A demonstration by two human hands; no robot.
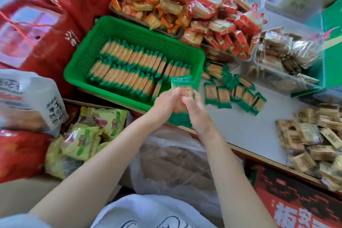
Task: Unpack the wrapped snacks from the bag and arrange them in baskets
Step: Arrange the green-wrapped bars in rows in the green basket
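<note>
A green plastic basket (88, 55) holds two rows of green-wrapped snack packets (133, 66) standing on edge. Both hands meet at the basket's near right corner around a stack of the same green packets (182, 84). My left hand (165, 102) grips the stack from the left and my right hand (194, 106) grips it from the right. More loose green packets (235, 94) lie on the grey table to the right of the basket.
Heaps of orange and red wrapped snacks (185, 5) fill trays behind the basket. A clear tub (277, 68) holds brown packets, and beige packets (311, 140) lie at the table's right edge. Red bags (55, 5) stand left; a translucent plastic bag (174, 163) sits below my arms.
</note>
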